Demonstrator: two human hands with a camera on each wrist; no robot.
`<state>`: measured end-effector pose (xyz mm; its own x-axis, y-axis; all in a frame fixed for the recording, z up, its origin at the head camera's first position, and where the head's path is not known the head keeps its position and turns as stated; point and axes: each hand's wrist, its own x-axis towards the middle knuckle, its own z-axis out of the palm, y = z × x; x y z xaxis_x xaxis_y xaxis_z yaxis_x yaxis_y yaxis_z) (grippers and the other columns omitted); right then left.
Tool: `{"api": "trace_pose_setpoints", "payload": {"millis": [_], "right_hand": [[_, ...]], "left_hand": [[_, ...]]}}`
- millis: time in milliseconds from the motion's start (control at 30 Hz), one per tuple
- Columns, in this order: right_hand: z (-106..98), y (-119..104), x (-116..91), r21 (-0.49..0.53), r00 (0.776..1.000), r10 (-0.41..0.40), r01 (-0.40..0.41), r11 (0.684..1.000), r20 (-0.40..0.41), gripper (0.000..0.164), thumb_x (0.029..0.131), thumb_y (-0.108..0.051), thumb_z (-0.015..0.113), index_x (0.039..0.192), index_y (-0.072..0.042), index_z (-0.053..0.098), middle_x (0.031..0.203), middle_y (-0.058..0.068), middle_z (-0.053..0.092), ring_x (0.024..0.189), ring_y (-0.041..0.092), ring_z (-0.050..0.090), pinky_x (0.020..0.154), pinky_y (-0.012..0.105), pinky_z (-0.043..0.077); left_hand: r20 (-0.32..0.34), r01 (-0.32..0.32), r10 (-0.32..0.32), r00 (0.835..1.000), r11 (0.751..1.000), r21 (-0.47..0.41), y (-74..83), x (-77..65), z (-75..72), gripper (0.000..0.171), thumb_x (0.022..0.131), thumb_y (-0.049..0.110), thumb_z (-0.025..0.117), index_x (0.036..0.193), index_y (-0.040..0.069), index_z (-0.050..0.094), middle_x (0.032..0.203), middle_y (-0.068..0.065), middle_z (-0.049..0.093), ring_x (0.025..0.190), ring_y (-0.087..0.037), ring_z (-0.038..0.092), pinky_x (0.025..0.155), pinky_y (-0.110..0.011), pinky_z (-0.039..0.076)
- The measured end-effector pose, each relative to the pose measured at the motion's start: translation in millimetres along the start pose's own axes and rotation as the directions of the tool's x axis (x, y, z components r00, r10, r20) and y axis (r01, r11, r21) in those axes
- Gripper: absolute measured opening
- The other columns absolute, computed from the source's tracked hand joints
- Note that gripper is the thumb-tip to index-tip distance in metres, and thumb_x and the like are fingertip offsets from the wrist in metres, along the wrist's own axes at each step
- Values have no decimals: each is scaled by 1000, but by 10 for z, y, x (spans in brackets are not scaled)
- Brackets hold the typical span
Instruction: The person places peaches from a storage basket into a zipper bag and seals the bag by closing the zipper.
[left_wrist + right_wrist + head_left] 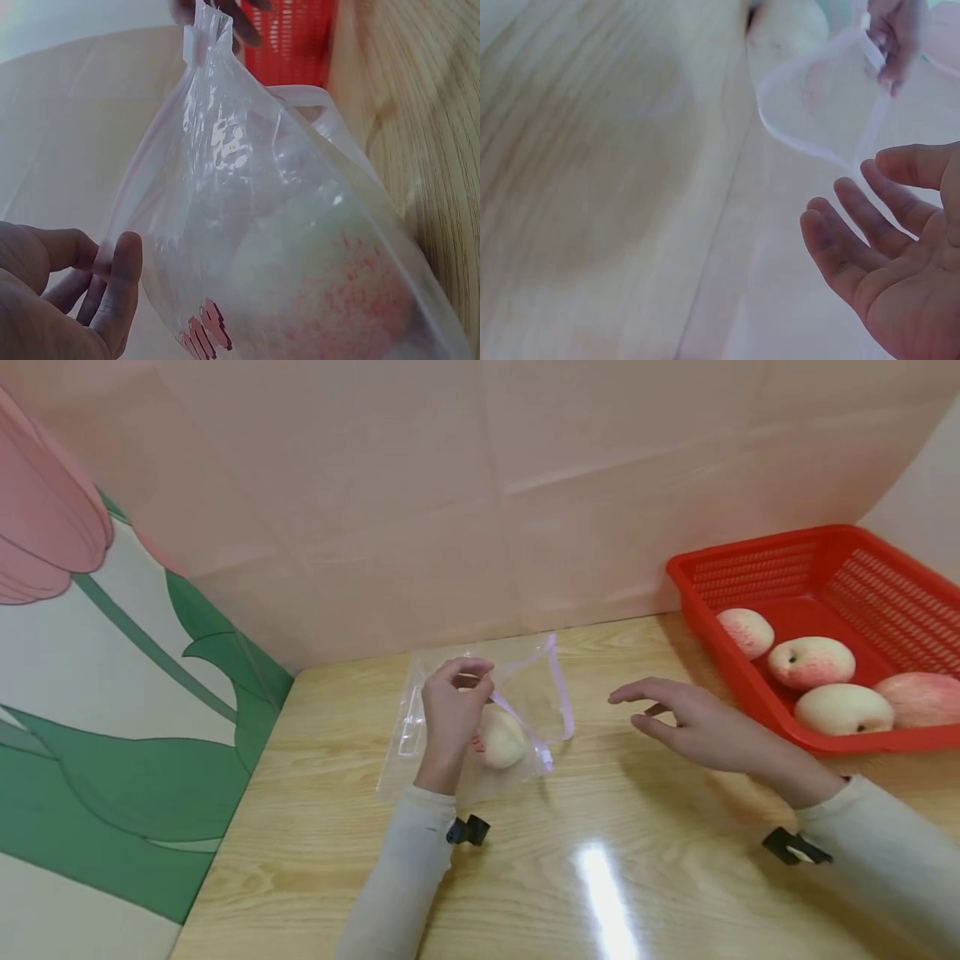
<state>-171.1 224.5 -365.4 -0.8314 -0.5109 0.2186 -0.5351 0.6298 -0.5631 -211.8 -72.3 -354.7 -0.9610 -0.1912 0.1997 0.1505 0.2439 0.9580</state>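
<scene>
Closest in, a pale sleeve (393,885) enters from 7 o'clock and another (885,852) from 4 o'clock, over the light wood-grain table (300,827). The right hand (693,722) hovers with fingers loosely spread, holding nothing, well apart at 3 o'clock from the clear plastic zip bag (480,787). The left hand (453,702) pinches the bag's lilac-edged mouth, which gapes toward 2 o'clock; the white slider (545,756) sits at its 4 o'clock end. Inside the bag lies a round cream peach with a pinkish-red blush (504,742). Beyond the right hand, at 2 o'clock, a red slotted plastic basket (712,664) holds four more cream-and-pink peaches (812,662). Farthest back, at 12 o'clock, hangs a creased pink backdrop (375,510).
</scene>
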Motion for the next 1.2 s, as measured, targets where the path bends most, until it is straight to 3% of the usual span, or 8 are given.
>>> {"api": "trace_pose_setpoints", "payload": {"millis": [300, 467, 533, 700, 767, 867, 1000, 1200], "right_hand": [[-460, 159, -271, -64, 986, 161, -163, 984, -44, 42, 95, -21, 69, 135, -25, 58, 130, 1, 64, 102, 17, 67, 72, 19, 58], [-685, 344, -421, -117, 961, 267, -274, 955, -68, 50, 91, -24, 73, 138, -18, 56, 132, 12, 63, 107, 28, 65, 70, 10, 53], [-751, 406, -465, -121, 944, 321, -328, 937, -70, 52, 92, -26, 72, 139, -14, 54, 134, 17, 60, 112, 39, 61, 68, 7, 49], [-842, 548, -562, -67, 892, 448, -452, 890, -60, 58, 97, -36, 63, 145, -10, 44, 140, 25, 50, 117, 50, 49, 62, 5, 44], [-865, 614, -603, -64, 877, 476, -479, 875, -63, 63, 97, -40, 63, 146, -8, 41, 140, 28, 48, 117, 52, 46, 60, 8, 48], [-892, 714, -674, -89, 867, 488, -497, 863, -104, 67, 94, -40, 67, 145, -4, 41, 139, 31, 46, 115, 52, 44, 68, 34, 63], [-930, 839, -770, -140, 860, 489, -507, 851, -144, 73, 88, -38, 75, 141, 0, 42, 135, 33, 45, 109, 55, 45, 76, 68, 56], [-1053, 1059, -900, -210, 817, 573, -572, 793, -62, 102, 75, -55, 81, 143, 4, 34, 130, 40, 43, 96, 54, 51, 66, 57, 60]], "left_hand": [[8, 27, -27, 1000, 999, -39, 0, 4, 8, 15, 82, -6, 68, 93, 2, 75, 93, -10, 69, 77, -15, 62, 63, -28, 64], [16, 29, -29, 999, 998, -47, -14, 2, 21, 14, 83, -5, 68, 93, 3, 75, 92, -9, 69, 75, -14, 62, 63, -27, 65], [23, 27, -26, 999, 998, -49, -9, 1, 27, 14, 83, -5, 68, 93, 3, 75, 93, -9, 69, 75, -14, 62, 63, -28, 65], [36, 29, -28, 999, 999, -39, -4, -2, 47, 14, 83, -4, 68, 94, 3, 75, 94, -9, 69, 77, -15, 63, 64, -28, 65], [34, 36, -35, 999, 999, -32, -8, -7, 52, 14, 84, -4, 68, 94, 4, 75, 94, -9, 69, 78, -15, 63, 63, -28, 65], [33, 45, -45, 998, 999, -22, -11, -19, 56, 13, 84, -3, 69, 94, 5, 75, 94, -8, 69, 78, -15, 63, 63, -26, 64], [39, 43, -42, 998, 998, -36, -4, -34, 69, 13, 85, -4, 68, 94, 3, 74, 94, -10, 69, 77, -16, 63, 63, -27, 65], [51, 31, -27, 998, 998, -64, -13, -38, 101, 13, 83, -8, 67, 93, -1, 73, 94, -17, 69, 75, -16, 62, 62, -29, 65]]}}
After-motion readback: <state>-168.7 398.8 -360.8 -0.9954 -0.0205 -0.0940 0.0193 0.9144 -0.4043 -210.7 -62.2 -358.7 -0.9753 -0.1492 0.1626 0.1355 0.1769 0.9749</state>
